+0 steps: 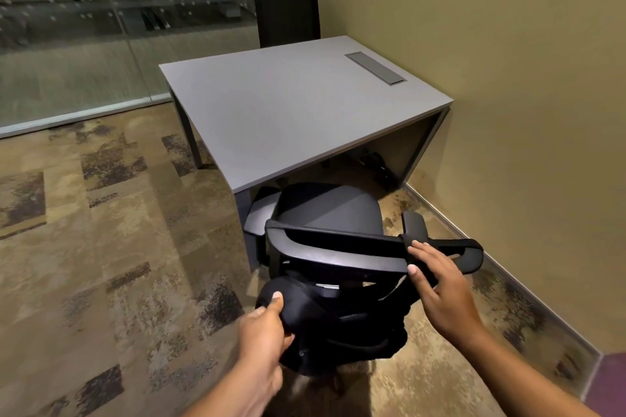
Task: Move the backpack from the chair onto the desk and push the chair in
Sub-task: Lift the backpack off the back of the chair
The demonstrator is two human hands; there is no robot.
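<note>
At the back of the office chair (325,213), just short of the gray desk (288,105), the black backpack (325,322) hangs behind the backrest, not on the seat, w/ a strap looped over the backrest's top rail. Left hand (262,332) grips the pack's rounded top, thumb over it, fingers curled under the fabric. Right hand (440,284) lies on the strap (437,245) at the rail's right end, fingers loosely spread & flat on it; can't tell if it's pinching or only pressing.

Key relation: desk top lies forward & above the pack, w/ the backrest between them, so the pack prob. needs to go up over the rail first. Pack's long axis runs roughly vertical, down toward the floor. Left hand is nearer the body of the pack, right nearer the strap.

Desk top bare apart from a closed cable hatch (374,68); nothing in it visible. Seat empty. A second black chair (288,15) stands at the far side
</note>
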